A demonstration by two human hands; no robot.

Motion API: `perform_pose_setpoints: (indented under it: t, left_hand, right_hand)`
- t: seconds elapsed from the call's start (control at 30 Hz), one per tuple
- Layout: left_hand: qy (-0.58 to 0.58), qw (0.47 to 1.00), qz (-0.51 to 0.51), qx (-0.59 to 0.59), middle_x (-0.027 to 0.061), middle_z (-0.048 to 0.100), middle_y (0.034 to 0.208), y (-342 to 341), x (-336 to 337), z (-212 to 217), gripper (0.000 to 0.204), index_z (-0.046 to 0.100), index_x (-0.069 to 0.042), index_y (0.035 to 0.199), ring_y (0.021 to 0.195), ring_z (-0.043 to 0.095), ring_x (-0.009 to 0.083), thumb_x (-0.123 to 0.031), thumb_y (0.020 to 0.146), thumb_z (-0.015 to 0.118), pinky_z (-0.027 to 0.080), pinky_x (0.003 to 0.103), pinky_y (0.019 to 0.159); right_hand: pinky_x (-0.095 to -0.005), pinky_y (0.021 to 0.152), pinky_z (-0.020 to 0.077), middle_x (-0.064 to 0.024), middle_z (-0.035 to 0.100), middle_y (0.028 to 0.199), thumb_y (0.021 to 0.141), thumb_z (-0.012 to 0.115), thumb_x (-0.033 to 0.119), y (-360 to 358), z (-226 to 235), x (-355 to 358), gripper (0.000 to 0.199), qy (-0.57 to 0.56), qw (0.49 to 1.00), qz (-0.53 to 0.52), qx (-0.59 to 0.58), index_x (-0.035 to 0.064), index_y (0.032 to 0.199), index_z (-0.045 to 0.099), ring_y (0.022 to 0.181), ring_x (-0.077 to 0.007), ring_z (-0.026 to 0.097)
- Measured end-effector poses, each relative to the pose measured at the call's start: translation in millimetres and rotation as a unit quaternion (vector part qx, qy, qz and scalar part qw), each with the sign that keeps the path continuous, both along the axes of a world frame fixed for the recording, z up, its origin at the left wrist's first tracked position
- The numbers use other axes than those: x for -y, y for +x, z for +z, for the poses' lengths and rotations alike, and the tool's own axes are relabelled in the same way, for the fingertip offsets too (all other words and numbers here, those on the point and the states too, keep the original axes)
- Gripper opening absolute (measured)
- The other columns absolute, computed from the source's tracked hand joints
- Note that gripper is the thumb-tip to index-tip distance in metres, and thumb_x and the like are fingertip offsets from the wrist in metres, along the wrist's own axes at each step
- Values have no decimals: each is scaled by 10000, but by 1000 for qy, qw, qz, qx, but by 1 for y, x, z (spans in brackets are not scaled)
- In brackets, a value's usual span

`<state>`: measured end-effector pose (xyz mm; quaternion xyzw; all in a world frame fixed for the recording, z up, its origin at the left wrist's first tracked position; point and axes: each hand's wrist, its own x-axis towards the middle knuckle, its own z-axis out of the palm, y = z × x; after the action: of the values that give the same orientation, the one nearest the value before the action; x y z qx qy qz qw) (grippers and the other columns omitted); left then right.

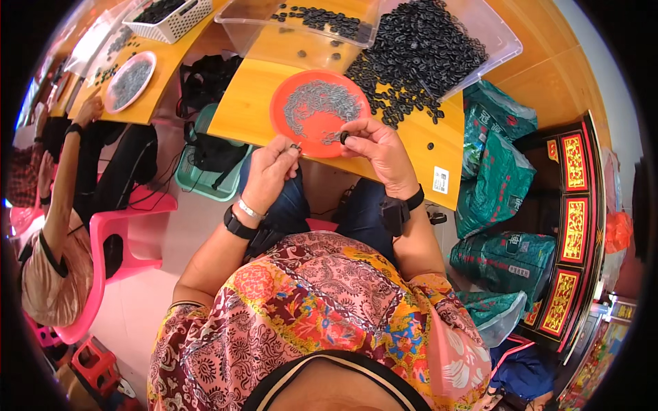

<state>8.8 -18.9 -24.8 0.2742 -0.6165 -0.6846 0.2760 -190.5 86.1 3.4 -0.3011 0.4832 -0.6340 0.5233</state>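
Note:
My right hand (381, 152) pinches a small black round piece (344, 138) between thumb and fingers, over the near right rim of a red plate (279, 115). Close by on the left, my left hand (271, 168) is closed in a pinch at the table's front edge. A tiny dark or metallic bit shows at its fingertips, too small to name. Grey metal pins (322, 99) lie heaped in the plate, with bare red showing toward its near side. Beyond the plate, black pieces (425, 51) of a like kind spread over the yellow table (236, 103).
Clear plastic bins (504, 58) stand at the back. Green woven sacks (490, 185) fill the right side beside a dark carved cabinet (574, 236). At the left, another person (58, 267) sits on a pink chair (103, 260), a hand near a plate of pins (131, 82). A green basket (195, 175) stands below.

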Motion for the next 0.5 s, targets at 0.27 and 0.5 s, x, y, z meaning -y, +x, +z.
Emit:
perform_pose_setpoints:
  t: [0.27, 0.5]
  left_hand:
    - [41, 998, -44, -5, -8, 538, 661, -3, -4, -1, 148, 550, -42, 833, 561, 500, 65, -165, 896, 496, 367, 193, 505]
    - [36, 998, -40, -13, -8, 533, 649, 0, -1, -4, 149, 545, -44, 824, 550, 494, 63, -166, 894, 496, 363, 194, 498]
  right_hand:
    - [-211, 722, 506, -21, 641, 921, 866, 591, 18, 34, 0, 26, 182, 3, 993, 28, -111, 8, 1043, 634, 789, -78, 603]
    - [-208, 700, 506, -17, 637, 909, 868, 602, 29, 38, 0, 29, 156, 8, 994, 37, -102, 5, 1018, 634, 771, -76, 604]
